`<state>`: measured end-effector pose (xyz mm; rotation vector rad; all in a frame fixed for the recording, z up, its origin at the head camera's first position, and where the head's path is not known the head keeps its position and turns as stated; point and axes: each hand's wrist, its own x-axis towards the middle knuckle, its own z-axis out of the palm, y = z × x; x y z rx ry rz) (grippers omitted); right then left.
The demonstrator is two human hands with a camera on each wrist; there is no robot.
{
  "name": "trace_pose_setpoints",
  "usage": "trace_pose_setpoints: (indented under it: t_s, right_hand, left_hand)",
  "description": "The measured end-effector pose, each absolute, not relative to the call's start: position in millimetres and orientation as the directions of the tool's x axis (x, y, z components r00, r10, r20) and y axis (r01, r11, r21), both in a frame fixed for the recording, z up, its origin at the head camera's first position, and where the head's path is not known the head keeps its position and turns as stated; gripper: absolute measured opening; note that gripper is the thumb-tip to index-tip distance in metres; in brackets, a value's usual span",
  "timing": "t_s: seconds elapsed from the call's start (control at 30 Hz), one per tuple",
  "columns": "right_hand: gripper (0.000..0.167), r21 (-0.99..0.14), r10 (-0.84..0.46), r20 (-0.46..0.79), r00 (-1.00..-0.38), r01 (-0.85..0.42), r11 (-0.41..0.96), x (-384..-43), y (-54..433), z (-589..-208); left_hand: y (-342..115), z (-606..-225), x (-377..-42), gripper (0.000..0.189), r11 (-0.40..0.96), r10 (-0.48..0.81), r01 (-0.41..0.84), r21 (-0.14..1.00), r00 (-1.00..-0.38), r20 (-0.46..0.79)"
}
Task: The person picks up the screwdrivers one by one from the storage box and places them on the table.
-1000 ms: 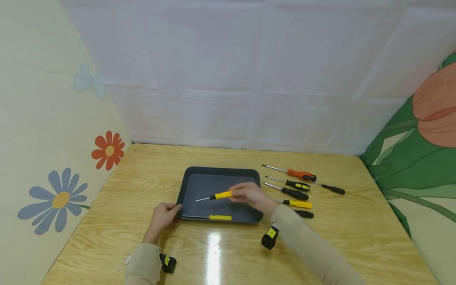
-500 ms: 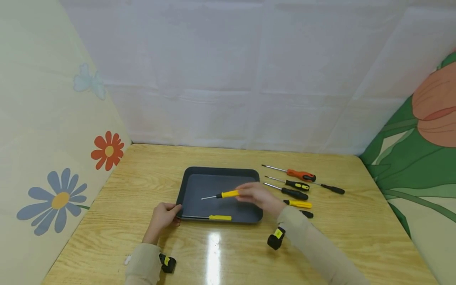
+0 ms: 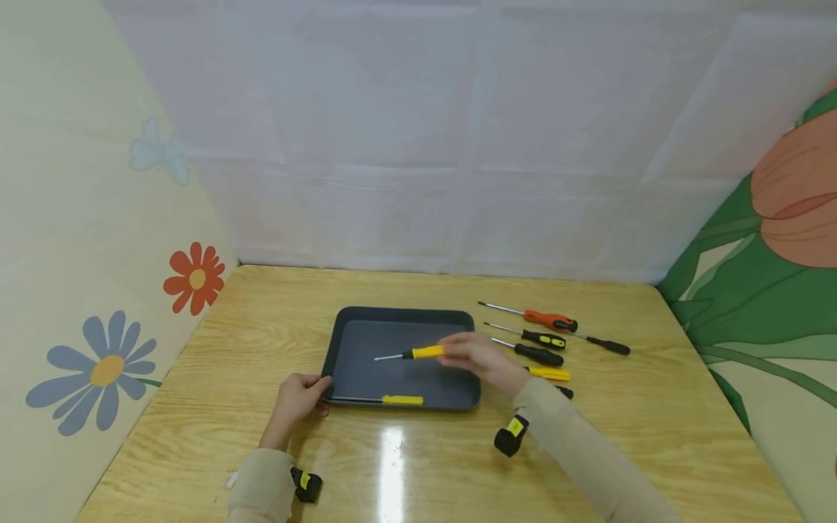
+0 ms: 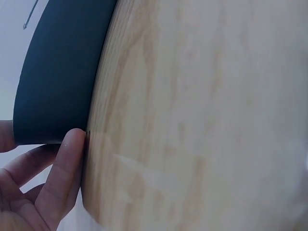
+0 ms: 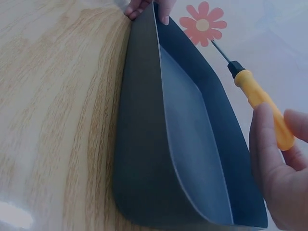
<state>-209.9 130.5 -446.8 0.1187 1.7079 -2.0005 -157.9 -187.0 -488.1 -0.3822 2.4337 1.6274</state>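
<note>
My right hand [image 3: 480, 357] holds a yellow-handled screwdriver [image 3: 428, 351] with a black collar above the dark grey tray [image 3: 399, 314]. Its shaft points left in the head view, and in the right wrist view the thumb and fingers pinch the end of the handle [image 5: 257, 91]. Another yellow-handled screwdriver [image 3: 403, 400] lies in the tray along the near wall. At the tray's near left corner, my left hand [image 3: 301, 398] grips the rim, thumb on top and fingers outside. The left wrist view shows fingers [image 4: 65, 168] against the tray's outer wall [image 4: 60, 72].
Right of the tray, several screwdrivers lie on the wooden table [image 3: 281, 305]: an orange and black one [image 3: 551, 320], black-handled ones [image 3: 539, 354], and a yellow-handled one [image 3: 549, 374] partly behind my right hand. A white cloth wall [image 3: 418, 181] rises behind the table.
My right hand has shifted a little to the right and away from me over the tray, still with the yellow screwdriver. The left hand has kept its place on the tray corner.
</note>
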Motion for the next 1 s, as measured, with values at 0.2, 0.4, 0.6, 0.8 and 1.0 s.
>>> trace_pose_setpoints:
  t_s: [0.2, 0.4, 0.6, 0.8, 1.0]
  right_hand:
    - [0.033, -0.896, -0.304, -0.355, -0.884, 0.414, -0.158, -212, 136, -446]
    - [0.030, -0.885, -0.298, -0.362, -0.883, 0.426, -0.187, -213, 142, -445]
    - [0.037, -0.885, -0.298, -0.367, -0.881, 0.430, -0.179, -213, 150, -444]
    - [0.041, -0.873, -0.286, -0.391, -0.875, 0.451, -0.186, -212, 158, -442]
    - [0.043, -0.864, -0.288, -0.387, -0.876, 0.453, -0.217, -212, 168, -442]
  left_hand:
    - [-187, -488, -159, 0.030, 0.364, -0.106, -0.315, 0.876, -0.949, -0.297]
    - [-188, -487, -159, 0.030, 0.369, -0.105, -0.311, 0.876, -0.950, -0.294]
    - [-187, -486, -159, 0.031, 0.379, -0.104, -0.313, 0.871, -0.949, -0.296]
    - [-187, -486, -158, 0.031, 0.377, -0.106, -0.314, 0.871, -0.949, -0.296]
    - [-187, -486, -157, 0.031, 0.366, -0.105, -0.312, 0.877, -0.950, -0.294]
